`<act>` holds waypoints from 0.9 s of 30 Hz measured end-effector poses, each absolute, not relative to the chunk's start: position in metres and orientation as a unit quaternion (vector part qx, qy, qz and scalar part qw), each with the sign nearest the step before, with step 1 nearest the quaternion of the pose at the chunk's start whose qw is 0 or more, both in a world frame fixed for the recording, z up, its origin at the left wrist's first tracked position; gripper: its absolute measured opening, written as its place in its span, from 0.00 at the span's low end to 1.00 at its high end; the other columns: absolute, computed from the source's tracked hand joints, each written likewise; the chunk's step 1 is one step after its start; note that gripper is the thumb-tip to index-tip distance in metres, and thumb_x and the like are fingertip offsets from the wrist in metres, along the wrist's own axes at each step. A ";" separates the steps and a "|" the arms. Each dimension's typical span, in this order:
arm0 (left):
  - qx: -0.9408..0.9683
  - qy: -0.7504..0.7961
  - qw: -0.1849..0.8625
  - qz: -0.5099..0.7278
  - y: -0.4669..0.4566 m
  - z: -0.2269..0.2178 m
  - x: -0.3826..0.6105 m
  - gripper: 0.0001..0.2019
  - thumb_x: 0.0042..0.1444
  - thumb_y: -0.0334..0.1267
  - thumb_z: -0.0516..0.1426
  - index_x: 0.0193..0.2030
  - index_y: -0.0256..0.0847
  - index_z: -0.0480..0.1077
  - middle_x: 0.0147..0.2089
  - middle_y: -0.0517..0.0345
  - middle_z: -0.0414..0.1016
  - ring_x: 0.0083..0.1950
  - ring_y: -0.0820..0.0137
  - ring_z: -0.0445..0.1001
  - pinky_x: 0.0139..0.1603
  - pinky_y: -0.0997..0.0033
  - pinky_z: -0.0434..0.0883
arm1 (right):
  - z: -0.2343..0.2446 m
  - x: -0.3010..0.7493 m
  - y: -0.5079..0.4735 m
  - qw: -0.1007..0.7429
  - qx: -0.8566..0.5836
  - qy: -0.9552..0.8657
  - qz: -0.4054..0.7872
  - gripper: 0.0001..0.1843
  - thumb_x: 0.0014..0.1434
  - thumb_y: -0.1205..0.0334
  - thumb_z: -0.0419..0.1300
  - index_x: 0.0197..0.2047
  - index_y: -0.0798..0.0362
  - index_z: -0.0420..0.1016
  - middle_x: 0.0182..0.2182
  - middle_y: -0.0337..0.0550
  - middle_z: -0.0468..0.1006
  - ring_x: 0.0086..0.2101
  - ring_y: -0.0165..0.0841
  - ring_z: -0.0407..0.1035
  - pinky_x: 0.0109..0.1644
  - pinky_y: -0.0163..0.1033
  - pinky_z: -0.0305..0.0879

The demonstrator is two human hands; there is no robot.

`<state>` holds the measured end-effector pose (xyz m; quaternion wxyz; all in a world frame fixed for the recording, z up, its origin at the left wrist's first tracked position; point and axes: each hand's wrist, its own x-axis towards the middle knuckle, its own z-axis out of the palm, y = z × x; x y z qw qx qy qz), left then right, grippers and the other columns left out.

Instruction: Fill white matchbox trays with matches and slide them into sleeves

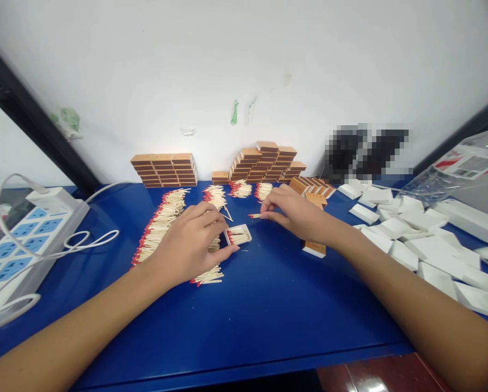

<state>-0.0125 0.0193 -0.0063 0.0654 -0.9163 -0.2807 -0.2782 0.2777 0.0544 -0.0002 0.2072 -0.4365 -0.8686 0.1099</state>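
Observation:
My left hand (193,239) curls around a small white matchbox tray (238,234) partly filled with red-tipped matches, thumb and fingers holding its left end on the blue table (268,310). My right hand (295,209) pinches a few matches (255,215) at its fingertips, just right of and above the tray. Long rows of loose matches (160,224) lie to the left of my left hand, and more bundles (239,189) lie behind it. An orange matchbox sleeve (314,249) sits under my right wrist.
Stacks of orange matchboxes (166,170) (268,162) stand against the white wall. Several white empty trays (407,239) are scattered at the right. A white power strip (23,239) with cables lies at the left edge. The table's front edge runs close to me.

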 end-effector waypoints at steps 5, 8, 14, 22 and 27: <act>-0.918 -0.286 0.056 -0.270 0.019 -0.006 -0.013 0.12 0.65 0.47 0.65 0.43 0.39 0.80 0.44 0.49 0.82 0.51 0.57 0.76 0.53 0.54 0.76 | -0.003 0.279 0.056 0.215 -0.430 -0.870 0.108 0.09 0.70 0.57 0.59 0.37 0.49 0.74 0.37 0.49 0.77 0.45 0.45 0.66 0.46 0.47 0.62; -0.917 -0.286 0.059 -0.272 0.019 -0.006 -0.013 0.12 0.65 0.47 0.65 0.43 0.39 0.80 0.45 0.49 0.82 0.51 0.57 0.76 0.53 0.54 0.76 | -0.005 0.280 0.057 0.213 -0.436 -0.868 0.108 0.09 0.70 0.57 0.60 0.37 0.49 0.75 0.37 0.49 0.77 0.46 0.45 0.67 0.46 0.47 0.63; -0.918 -0.286 0.058 -0.269 0.019 -0.005 -0.012 0.12 0.65 0.47 0.66 0.42 0.39 0.80 0.45 0.49 0.82 0.51 0.57 0.76 0.53 0.54 0.76 | -0.005 0.280 0.056 0.207 -0.439 -0.867 0.111 0.09 0.70 0.58 0.60 0.37 0.49 0.75 0.37 0.49 0.78 0.46 0.45 0.67 0.46 0.46 0.62; -0.919 -0.283 0.058 -0.267 0.019 -0.006 -0.013 0.13 0.65 0.47 0.65 0.43 0.38 0.79 0.46 0.48 0.82 0.51 0.57 0.76 0.53 0.54 0.76 | -0.006 0.279 0.057 0.212 -0.432 -0.870 0.106 0.08 0.70 0.58 0.61 0.37 0.49 0.74 0.37 0.48 0.76 0.45 0.44 0.66 0.47 0.46 0.63; -0.919 -0.286 0.060 -0.266 0.019 -0.005 -0.012 0.13 0.65 0.47 0.65 0.44 0.38 0.80 0.45 0.48 0.82 0.51 0.56 0.76 0.52 0.54 0.77 | -0.004 0.278 0.055 0.213 -0.431 -0.870 0.107 0.08 0.70 0.59 0.61 0.37 0.49 0.74 0.38 0.48 0.77 0.45 0.44 0.66 0.47 0.46 0.63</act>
